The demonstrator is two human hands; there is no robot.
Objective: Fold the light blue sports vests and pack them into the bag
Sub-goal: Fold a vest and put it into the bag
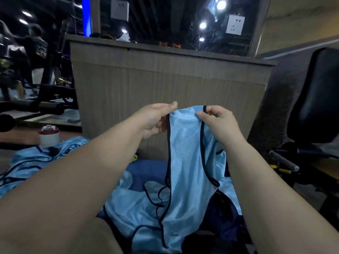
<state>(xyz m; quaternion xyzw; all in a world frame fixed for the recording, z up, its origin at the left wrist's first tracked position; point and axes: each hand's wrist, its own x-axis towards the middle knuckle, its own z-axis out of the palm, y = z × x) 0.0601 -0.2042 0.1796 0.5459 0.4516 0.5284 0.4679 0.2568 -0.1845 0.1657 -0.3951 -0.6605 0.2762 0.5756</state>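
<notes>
The left hand (156, 119) and right hand (219, 124) pinch the top edge of 1 light blue vest (185, 153), hanging over other loose vests (128, 208). The slippery mesh may slide free, or its black trim may tangle with those below.

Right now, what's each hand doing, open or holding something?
Left hand: pinches the top edge of the light blue vest.
Right hand: pinches the same top edge, other side.

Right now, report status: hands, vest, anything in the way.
Both up: left hand, right hand pinch the strap top. Held light blue vest hangs down, not packed. Underneath and left, spare vests heaped.
</notes>
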